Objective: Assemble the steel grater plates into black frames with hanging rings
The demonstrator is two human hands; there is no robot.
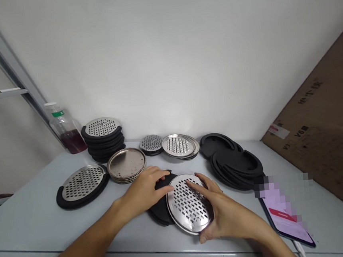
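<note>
A round steel plate with slotted holes [187, 203], like a grater disc, is tilted in my right hand [219, 210], whose fingers and thumb grip its right edge. Its left edge overlaps a black round base [159, 209] with a raised part rim. My left hand [145, 188] is closed on the upper left of that base, thumb reaching to the plate's edge; some fingertips are hidden. To the left lies a black base with a slotted plate fitted in it [83, 184]. Near my left hand is a stack of shallow metal dishes [126, 163].
At the back left stand a pile of black bases topped by a perforated plate [102, 130] and a bottle of dark red liquid [72, 139]. Loose perforated plates [177, 146] and stacked black bases [237, 162] lie behind. A phone [287, 218] and cardboard box [318, 131] are right.
</note>
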